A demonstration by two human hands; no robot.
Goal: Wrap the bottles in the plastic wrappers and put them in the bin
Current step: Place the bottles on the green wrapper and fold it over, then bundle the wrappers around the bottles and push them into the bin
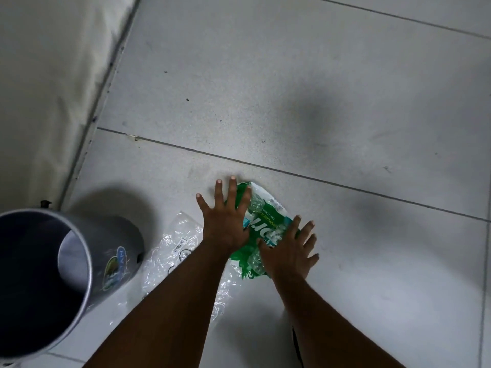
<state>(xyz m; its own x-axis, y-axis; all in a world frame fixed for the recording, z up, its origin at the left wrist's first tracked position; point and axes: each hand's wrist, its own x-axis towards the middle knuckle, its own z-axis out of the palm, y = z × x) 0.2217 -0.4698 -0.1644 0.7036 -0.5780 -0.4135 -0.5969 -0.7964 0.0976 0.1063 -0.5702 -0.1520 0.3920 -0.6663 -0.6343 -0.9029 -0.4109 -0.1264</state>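
Observation:
A green and white plastic wrapper [261,216] lies on the tiled floor with clear bottles showing through it. My left hand [225,219] presses flat on its left side, fingers spread. On the wrapper's near right part rests my right hand [291,251], also flat with fingers apart. A clear plastic wrapper [172,245] with a barcode lies crumpled to the left, partly under my left forearm. The grey bin [90,261] stands at the lower left, its dark inside visible from above.
A pale wall [47,88] runs along the left, meeting the grey floor tiles [292,88] at a dark seam. Bare floor stretches beyond and to the right of the wrapper.

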